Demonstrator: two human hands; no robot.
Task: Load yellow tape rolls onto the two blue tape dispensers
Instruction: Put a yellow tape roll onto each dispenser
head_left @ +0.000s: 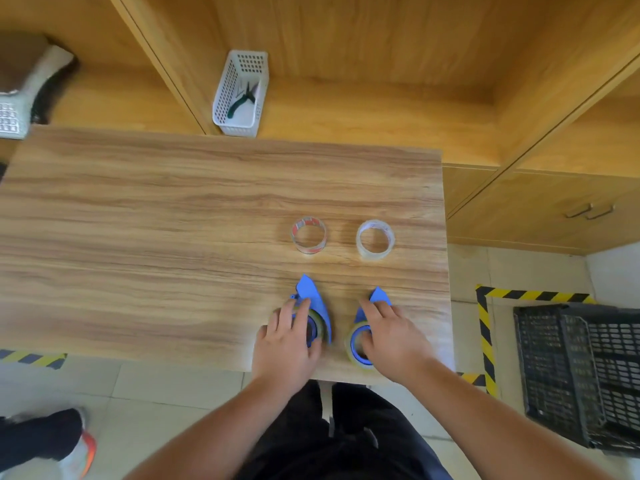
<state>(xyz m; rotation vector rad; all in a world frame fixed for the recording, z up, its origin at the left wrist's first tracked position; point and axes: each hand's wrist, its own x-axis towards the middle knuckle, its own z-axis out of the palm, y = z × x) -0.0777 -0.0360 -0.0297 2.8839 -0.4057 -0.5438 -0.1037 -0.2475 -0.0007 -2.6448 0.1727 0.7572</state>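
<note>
Left dispenser (311,292) gripped by fingers (300,311) of left hand (287,341), right dispenser (380,295) by right hand (393,339) (clear rolls (309,235) beyond)

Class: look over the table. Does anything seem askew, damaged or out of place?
Nothing stands out: left dispenser under left hand, right dispenser under right hand, both flat; two clear rolls side by side beyond.

The tabletop (173,220) shows matt wood grain. Both dispensers (313,296) look like smooth blue plastic; the two spent rolls (309,235) are glossy clear film.
</note>
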